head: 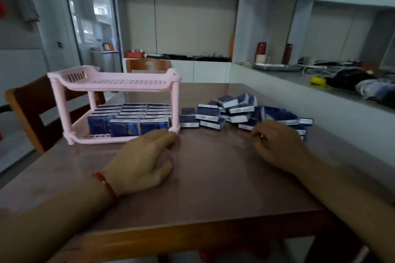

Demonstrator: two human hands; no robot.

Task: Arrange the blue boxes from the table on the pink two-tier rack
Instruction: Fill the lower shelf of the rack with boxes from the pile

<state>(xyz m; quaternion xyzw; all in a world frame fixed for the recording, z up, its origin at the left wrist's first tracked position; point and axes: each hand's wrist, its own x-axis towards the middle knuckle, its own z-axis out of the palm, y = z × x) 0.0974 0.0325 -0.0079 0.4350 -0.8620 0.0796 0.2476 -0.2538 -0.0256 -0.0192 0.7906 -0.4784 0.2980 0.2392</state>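
Observation:
The pink two-tier rack [113,82] stands on the left part of the brown table [209,177]. Its lower tier holds several blue boxes [130,119] standing in rows; its upper tier holds nothing. A loose pile of blue boxes [237,111] lies on the table right of the rack. My left hand [141,160], with a red bracelet at the wrist, rests in front of the rack's right front corner with its fingers curled, holding nothing. My right hand [277,145] hovers at the near edge of the pile, fingers curled down; no box shows in it.
Two wooden chairs, one [32,111] at the table's left side and one [147,65] behind the rack. A grey counter [299,79] with a tray, cables and cloths runs along the right. The table's near edge lies close to me.

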